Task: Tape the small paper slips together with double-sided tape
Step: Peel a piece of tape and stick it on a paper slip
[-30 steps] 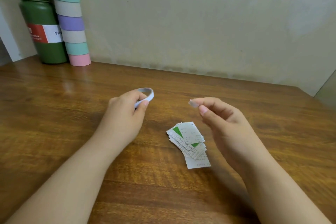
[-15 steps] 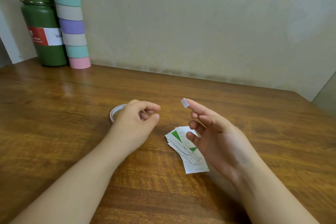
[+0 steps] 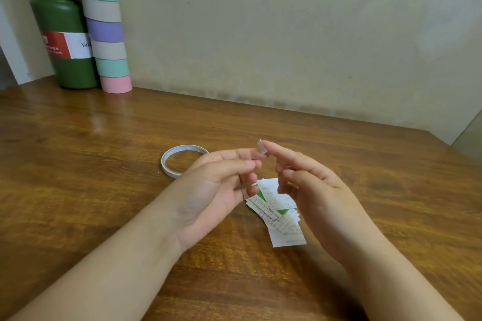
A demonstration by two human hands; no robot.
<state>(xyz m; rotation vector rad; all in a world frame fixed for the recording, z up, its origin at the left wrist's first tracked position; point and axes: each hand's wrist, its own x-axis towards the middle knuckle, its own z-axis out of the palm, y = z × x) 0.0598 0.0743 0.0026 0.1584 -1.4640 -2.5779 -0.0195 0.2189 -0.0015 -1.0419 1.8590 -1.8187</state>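
Above the pile of paper slips (image 3: 276, 210), your right hand (image 3: 313, 185) carries a small tape piece (image 3: 261, 147) stuck on an extended fingertip; your left hand (image 3: 221, 182) reaches it with loose, relaxed fingers, holding nothing. The tape roll (image 3: 182, 160) lies at 10 o'clock from the pile. Next, I think, peel the backing or press the piece onto the top slip.

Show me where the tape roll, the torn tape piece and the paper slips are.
tape roll (image 3: 167, 164): head view, on its left rim.
tape piece (image 3: 261, 147): head view, on its middle, at the right index fingertip.
paper slips (image 3: 283, 227): head view, on the pile's lower slips.

Wooden table (image 3: 78, 164), plain beige wall (image 3: 287, 34)
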